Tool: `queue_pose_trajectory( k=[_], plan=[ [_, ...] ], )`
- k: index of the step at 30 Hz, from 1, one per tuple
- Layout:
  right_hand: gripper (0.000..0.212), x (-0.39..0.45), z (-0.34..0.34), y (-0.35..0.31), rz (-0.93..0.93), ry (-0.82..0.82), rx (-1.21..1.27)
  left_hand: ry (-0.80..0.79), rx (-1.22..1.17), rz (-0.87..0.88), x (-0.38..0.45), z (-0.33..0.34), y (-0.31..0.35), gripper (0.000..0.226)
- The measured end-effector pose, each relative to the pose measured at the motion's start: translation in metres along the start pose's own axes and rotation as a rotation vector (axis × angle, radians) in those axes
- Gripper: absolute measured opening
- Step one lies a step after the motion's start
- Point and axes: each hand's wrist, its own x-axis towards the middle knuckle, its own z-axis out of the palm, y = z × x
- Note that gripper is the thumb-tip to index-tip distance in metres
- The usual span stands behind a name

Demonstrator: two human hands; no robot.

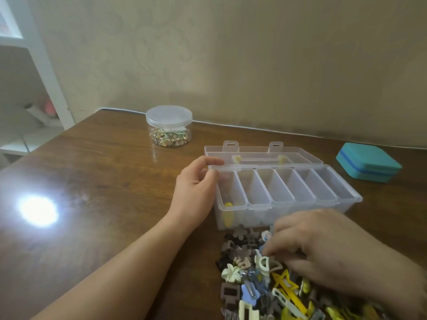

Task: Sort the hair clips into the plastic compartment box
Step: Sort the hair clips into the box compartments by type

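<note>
Sorting looks barely begun: left hand (196,188) steadies the box (286,190), fingers loosely curled, right hand (328,248) picks among clips (254,280), grip unclear.

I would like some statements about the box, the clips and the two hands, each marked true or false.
1. The compartment box is open, its lid folded back. True.
2. Every compartment is filled with clips. False: only the leftmost one shows a yellow clip; the others look empty.
3. The left hand is at the left end of the box. True.
4. The right hand is lifting the teal case. False: it is over the pile of hair clips, and the case lies apart on the table.
5. The round jar has no lid. False: a clear lid is on it.
</note>
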Motion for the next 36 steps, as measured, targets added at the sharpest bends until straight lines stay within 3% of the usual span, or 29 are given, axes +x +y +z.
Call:
queue_pose_trajectory(
  k=[6, 13, 15, 18, 21, 25, 32, 36],
  plan=[
    [0.027, 0.004, 0.007, 0.001, 0.049, 0.081, -0.026, 0.001, 0.006, -0.004, -0.001, 0.0, 0.003, 0.029],
    [0.014, -0.001, 0.002, 0.002, 0.096, 0.127, 0.057, -0.004, 0.001, 0.004, -0.002, 0.0, 0.003, 0.029],
    [0.009, 0.001, -0.004, -0.004, 0.136, 0.228, 0.215, -0.005, 0.001, 0.001, -0.002, 0.0, 0.004, 0.029],
    [0.019, 0.019, -0.013, -0.013, 0.187, 0.533, 0.559, -0.007, -0.005, -0.014, -0.002, -0.001, 0.005, 0.028],
    [0.011, 0.052, -0.011, -0.017, 0.247, 0.617, 0.612, -0.01, -0.01, -0.006, -0.002, -0.001, 0.005, 0.029],
    [0.005, 0.072, 0.002, -0.02, 0.32, 0.544, 0.405, -0.017, -0.017, 0.009, -0.001, -0.001, 0.003, 0.03],
    [0.007, 0.033, -0.021, -0.013, 0.144, 0.474, 0.2, -0.026, -0.026, -0.007, 0.001, -0.002, -0.002, 0.028],
    [0.011, -0.003, -0.03, -0.004, 0.159, 0.136, 0.15, -0.024, -0.044, -0.024, 0.001, -0.001, -0.001, 0.03]
  ],
)
